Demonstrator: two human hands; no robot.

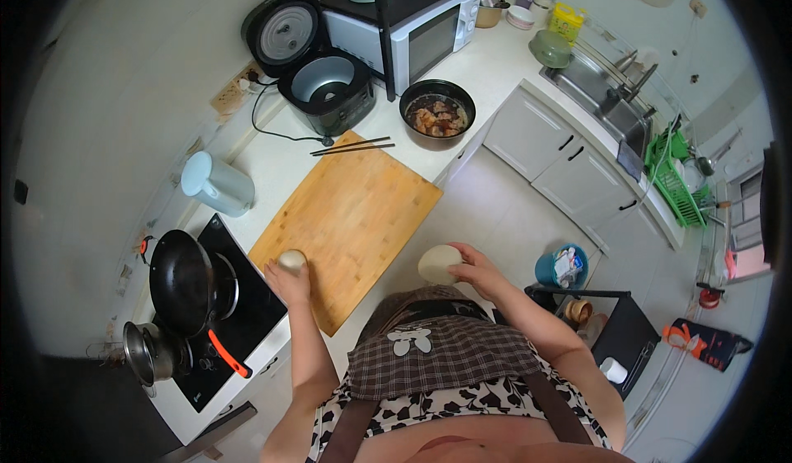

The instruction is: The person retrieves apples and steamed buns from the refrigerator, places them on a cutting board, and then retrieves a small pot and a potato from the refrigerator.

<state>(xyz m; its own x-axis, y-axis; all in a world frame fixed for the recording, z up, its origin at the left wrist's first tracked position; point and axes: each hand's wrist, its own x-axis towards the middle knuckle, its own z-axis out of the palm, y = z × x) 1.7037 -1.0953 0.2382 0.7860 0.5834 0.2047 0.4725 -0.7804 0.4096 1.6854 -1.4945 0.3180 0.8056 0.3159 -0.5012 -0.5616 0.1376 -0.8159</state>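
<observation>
At the near left part of the wooden cutting board (pixel 362 206), my left hand (pixel 289 282) is closed around a small, pale round object (pixel 291 261), perhaps a jar or its lid. My right hand (pixel 473 269) holds a cream-coloured round object (pixel 439 265), which looks like a lid or shallow bowl, off the board above the floor. Black chopsticks (pixel 356 148) lie across the board's far end. Beyond them a dark pot (pixel 411 130) of meat pieces in brown liquid (pixel 437 116) stands on the counter.
A wok (pixel 179 283) and a steel pot (pixel 148 351) stand on the black cooktop (pixel 247 283) at left. A light-blue pitcher (pixel 226 184), an open rice cooker (pixel 337 113) and a microwave (pixel 427 36) line the wall. A bin (pixel 544 270) stands on the floor right of me.
</observation>
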